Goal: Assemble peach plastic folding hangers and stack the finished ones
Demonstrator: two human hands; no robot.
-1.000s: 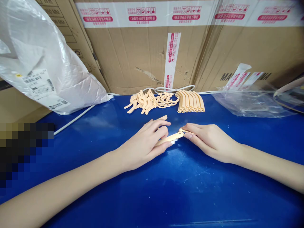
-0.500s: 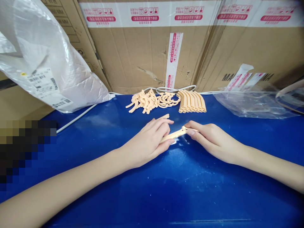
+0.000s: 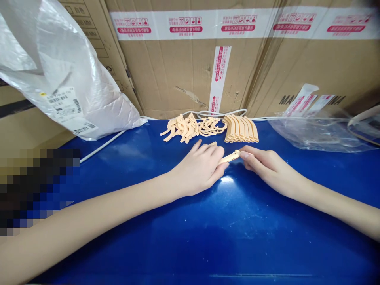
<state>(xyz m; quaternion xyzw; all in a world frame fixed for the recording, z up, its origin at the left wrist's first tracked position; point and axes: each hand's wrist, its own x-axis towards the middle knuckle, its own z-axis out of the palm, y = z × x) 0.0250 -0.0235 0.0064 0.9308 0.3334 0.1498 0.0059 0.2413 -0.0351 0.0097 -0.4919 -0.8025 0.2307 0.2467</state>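
My left hand point(image 3: 202, 168) and my right hand point(image 3: 265, 168) meet over the blue table point(image 3: 208, 229), both pinched on one thin peach plastic strip point(image 3: 229, 157) that runs between their fingertips. Most of the strip is hidden under my left fingers. Just behind the hands lies a loose heap of curved peach plastic pieces point(image 3: 190, 126). To its right stands a neat row of the same peach strips point(image 3: 241, 128), set side by side.
Cardboard boxes point(image 3: 184, 67) wall off the back edge. A white plastic bag point(image 3: 56, 75) leans at the left, a clear plastic bag point(image 3: 320, 130) lies at the right. A white cable point(image 3: 103, 145) runs along the table's rear.
Both hands have slid away from me toward the piles, carrying the strip. My left fingers now cover more of the strip.
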